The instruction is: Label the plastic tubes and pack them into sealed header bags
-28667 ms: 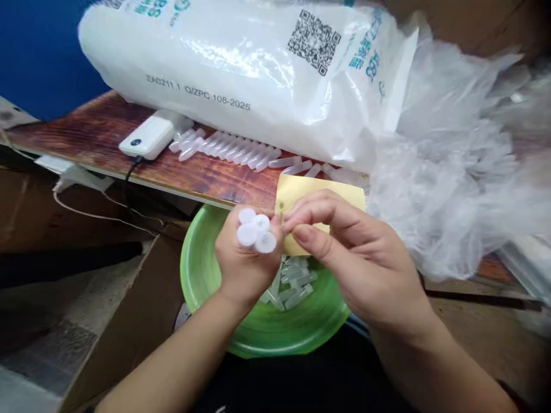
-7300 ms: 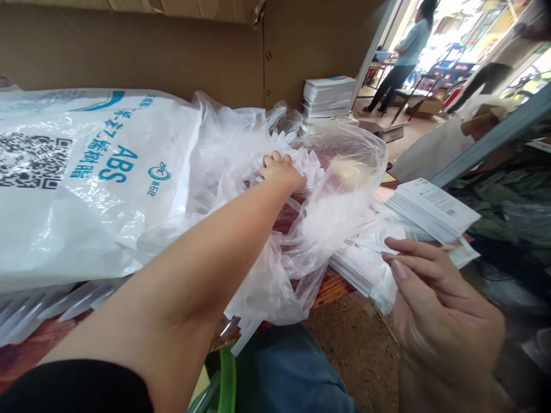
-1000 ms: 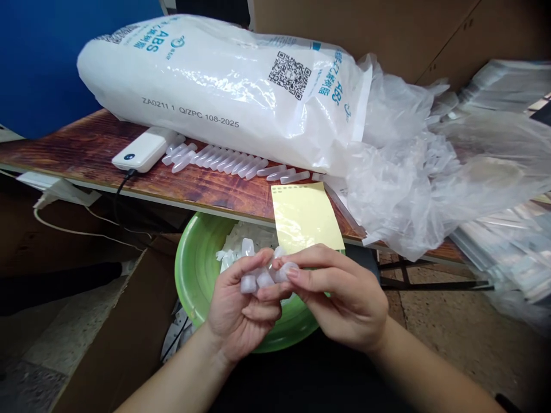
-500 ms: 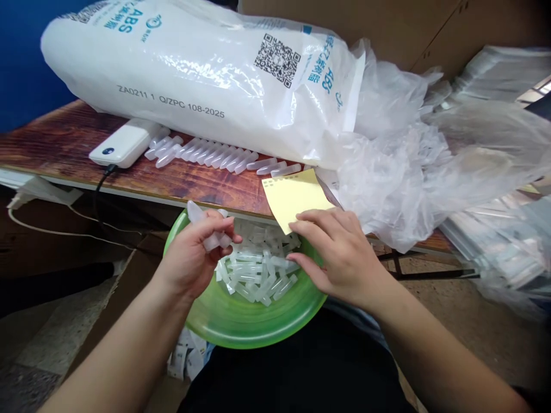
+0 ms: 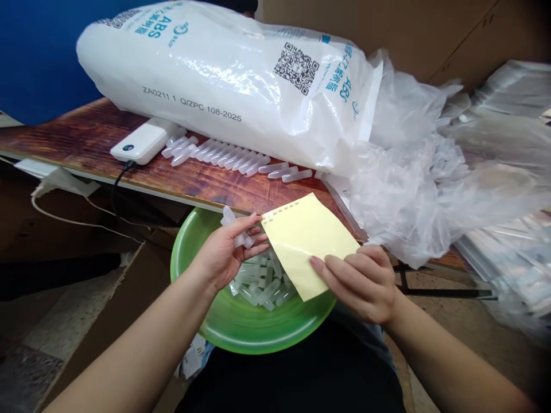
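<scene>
A yellow paper sheet (image 5: pixel 312 238) with small grey dashes along its top edge is pinched at its lower right by my right hand (image 5: pixel 361 281). My left hand (image 5: pixel 232 249) is closed around a few translucent plastic tubes (image 5: pixel 244 239), and its thumb and fingertips reach the sheet's upper left corner. Whether they grip that corner, I cannot tell. Beneath both hands sits a green basin (image 5: pixel 258 338) holding many similar short tubes (image 5: pixel 262 281), partly covered by the sheet. More tubes (image 5: pixel 232 156) lie in a slanted row on the wooden table (image 5: pixel 206 186).
A big white printed bag (image 5: pixel 224 74) lies across the table behind the row. Crumpled clear plastic (image 5: pixel 400 189) spreads to the right. A white power bank (image 5: pixel 144 140) with a black cable (image 5: pixel 115 186) rests at the left. A cardboard box (image 5: pixel 116 310) stands left of the basin.
My right hand has taken the yellow sheet off the table and brought it over the basin. My left hand has moved right to the sheet's corner, keeping its tubes.
</scene>
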`<state>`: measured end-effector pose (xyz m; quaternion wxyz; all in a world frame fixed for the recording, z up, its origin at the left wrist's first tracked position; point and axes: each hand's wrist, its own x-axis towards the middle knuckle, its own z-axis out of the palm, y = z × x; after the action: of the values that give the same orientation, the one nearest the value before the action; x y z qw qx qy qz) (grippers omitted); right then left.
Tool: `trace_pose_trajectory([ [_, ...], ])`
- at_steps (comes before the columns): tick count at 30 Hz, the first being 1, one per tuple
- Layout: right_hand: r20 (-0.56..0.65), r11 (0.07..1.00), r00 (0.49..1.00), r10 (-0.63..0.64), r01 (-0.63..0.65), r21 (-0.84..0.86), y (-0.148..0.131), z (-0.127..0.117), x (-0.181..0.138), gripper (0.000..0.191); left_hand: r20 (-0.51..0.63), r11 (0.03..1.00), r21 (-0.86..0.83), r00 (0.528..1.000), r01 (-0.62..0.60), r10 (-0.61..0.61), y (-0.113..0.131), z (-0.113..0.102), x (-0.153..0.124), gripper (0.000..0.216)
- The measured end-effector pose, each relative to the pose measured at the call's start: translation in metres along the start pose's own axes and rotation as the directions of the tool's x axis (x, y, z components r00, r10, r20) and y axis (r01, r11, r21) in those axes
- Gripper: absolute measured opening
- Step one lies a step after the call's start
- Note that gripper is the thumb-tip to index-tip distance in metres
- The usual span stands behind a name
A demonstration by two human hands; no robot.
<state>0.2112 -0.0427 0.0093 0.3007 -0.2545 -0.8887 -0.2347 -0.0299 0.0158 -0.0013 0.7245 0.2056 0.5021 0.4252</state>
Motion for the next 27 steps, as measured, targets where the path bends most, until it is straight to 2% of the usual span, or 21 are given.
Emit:
trace_pose_trajectory([
  [7,-0.094,0.994,0.990,-0.109,0.108,-0.015,0.000,0.007,-0.005,0.019,0.008,1.000,0.012,1.000,0.024,-0.024,-0.002,-0.004,-0.011,0.013],
  [8,-0.080,0.991,0.988,-0.133,0.133,-0.006,0.000,0.008,-0.005,0.019,-0.002,1.000,0.013,1.000,0.012,-0.012,-0.002,-0.005,-0.012,0.013],
  [10,0.042,0.988,0.987,-0.153,0.152,0.043,-0.001,0.006,-0.002,0.019,-0.034,0.999,0.021,0.999,-0.040,0.041,-0.001,-0.006,-0.013,0.016],
  [11,0.139,0.990,0.982,-0.126,0.114,0.088,-0.001,0.003,0.001,0.021,-0.050,0.997,0.027,0.996,-0.072,0.074,0.000,-0.007,-0.014,0.018],
  [13,0.356,0.972,0.934,-0.011,-0.073,0.222,-0.001,-0.005,0.012,0.030,-0.064,0.991,0.029,0.989,-0.133,0.135,0.001,-0.009,-0.015,0.022],
  [14,0.428,0.932,0.903,0.047,-0.194,0.307,-0.001,-0.008,0.019,0.037,-0.063,0.987,0.025,0.985,-0.157,0.158,0.001,-0.009,-0.016,0.022],
  [15,0.444,0.867,0.889,0.108,-0.303,0.395,-0.002,-0.010,0.027,0.044,-0.053,0.985,0.017,0.984,-0.171,0.171,0.001,-0.009,-0.017,0.023],
  [16,0.412,0.794,0.893,0.181,-0.380,0.475,-0.003,-0.010,0.035,0.048,-0.037,0.984,0.010,0.983,-0.179,0.179,0.001,-0.008,-0.018,0.022],
  [18,0.240,0.687,0.897,0.371,-0.439,0.580,-0.008,-0.001,0.049,0.034,0.006,0.982,-0.005,0.982,-0.189,0.189,-0.002,-0.005,-0.022,0.020],
  [20,0.078,0.654,0.847,0.526,-0.461,0.599,-0.015,0.017,0.059,0.014,0.046,0.979,-0.021,0.978,-0.201,0.202,-0.004,-0.001,-0.027,0.018],
  [22,-0.015,0.686,0.836,0.549,-0.441,0.579,-0.022,0.035,0.065,0.015,0.071,0.978,-0.044,0.975,-0.206,0.209,-0.006,0.003,-0.032,0.017],
  [24,-0.083,0.751,0.856,0.509,-0.395,0.529,-0.027,0.048,0.067,0.019,0.076,0.974,-0.075,0.973,-0.214,0.219,-0.007,0.004,-0.035,0.017],
  [27,-0.135,0.820,0.875,0.465,-0.368,0.438,-0.031,0.052,0.070,0.024,0.076,0.968,-0.122,0.971,-0.218,0.228,-0.006,0.005,-0.037,0.015],
])
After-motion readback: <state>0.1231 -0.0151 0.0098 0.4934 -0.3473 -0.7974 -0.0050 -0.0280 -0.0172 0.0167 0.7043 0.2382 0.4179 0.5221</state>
